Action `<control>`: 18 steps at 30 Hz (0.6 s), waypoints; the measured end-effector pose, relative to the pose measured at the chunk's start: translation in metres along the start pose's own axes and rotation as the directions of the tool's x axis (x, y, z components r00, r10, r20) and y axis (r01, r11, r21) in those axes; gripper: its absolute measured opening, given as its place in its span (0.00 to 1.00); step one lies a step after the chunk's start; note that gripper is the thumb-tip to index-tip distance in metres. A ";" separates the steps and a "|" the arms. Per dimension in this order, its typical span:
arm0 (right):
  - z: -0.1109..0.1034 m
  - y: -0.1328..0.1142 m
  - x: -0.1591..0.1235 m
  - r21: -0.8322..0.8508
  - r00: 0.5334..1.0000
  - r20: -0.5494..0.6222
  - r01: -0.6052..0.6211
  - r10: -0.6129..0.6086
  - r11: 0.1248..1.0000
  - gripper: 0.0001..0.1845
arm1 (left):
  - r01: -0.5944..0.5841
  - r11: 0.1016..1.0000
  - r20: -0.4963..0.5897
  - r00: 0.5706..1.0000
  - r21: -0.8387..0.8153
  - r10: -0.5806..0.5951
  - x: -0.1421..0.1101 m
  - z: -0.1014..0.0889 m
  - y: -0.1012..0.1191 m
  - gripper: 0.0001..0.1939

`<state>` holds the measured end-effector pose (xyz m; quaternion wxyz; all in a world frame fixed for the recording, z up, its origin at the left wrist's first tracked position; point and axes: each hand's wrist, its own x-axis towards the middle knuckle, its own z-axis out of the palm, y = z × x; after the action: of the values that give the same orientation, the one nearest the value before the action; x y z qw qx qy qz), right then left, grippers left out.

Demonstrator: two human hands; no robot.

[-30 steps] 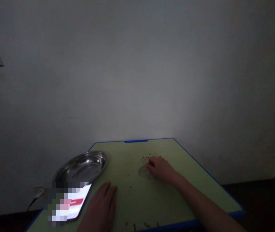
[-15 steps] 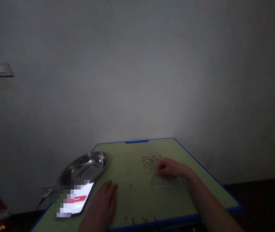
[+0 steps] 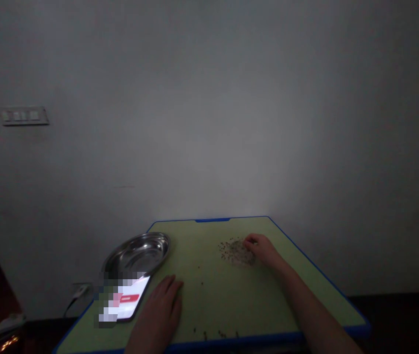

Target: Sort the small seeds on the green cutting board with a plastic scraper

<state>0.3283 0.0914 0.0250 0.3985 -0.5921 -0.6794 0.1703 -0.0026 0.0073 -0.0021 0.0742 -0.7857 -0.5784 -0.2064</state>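
Note:
My left hand [image 3: 160, 307] lies flat on the green table [image 3: 209, 300], fingers stretched out, holding nothing, just right of a lit phone [image 3: 130, 300]. My right hand [image 3: 263, 250] pinches the edge of a clear, half-round piece [image 3: 244, 255] that looks like a plastic protractor. This piece is blurred and overlies part of a scatter of small dark seed-like bits [image 3: 224, 248]; I cannot tell whether it touches them. My right fingertips are at the right side of the scatter.
A shiny steel basin [image 3: 139, 248] stands at the table's left edge, behind the phone. More dark bits [image 3: 222, 334] lie along the blue front edge. A grey wall [image 3: 209, 123] rises behind the table, with a switch plate [image 3: 25, 116] at left.
My right hand has moved the clear piece away from me, from the bare tabletop onto the scattered bits. The left hand stays in place. The view has shifted slightly.

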 end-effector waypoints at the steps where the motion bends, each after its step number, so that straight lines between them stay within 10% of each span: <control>1: 0.000 0.000 0.001 0.016 1.000 -0.016 -0.004 0.004 1.000 0.10 | 0.002 1.000 0.000 1.000 0.000 -0.002 0.000 -0.001 0.001 0.21; 18: -0.004 0.023 0.006 0.188 0.949 -0.269 -0.116 0.165 0.975 0.26 | 0.016 0.998 -0.015 1.000 -0.053 -0.016 -0.003 -0.005 0.003 0.19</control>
<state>0.3464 0.1017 0.0133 0.5275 -0.6210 -0.5545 0.1693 -0.0020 0.0022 0.0011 0.0563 -0.7811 -0.5785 -0.2280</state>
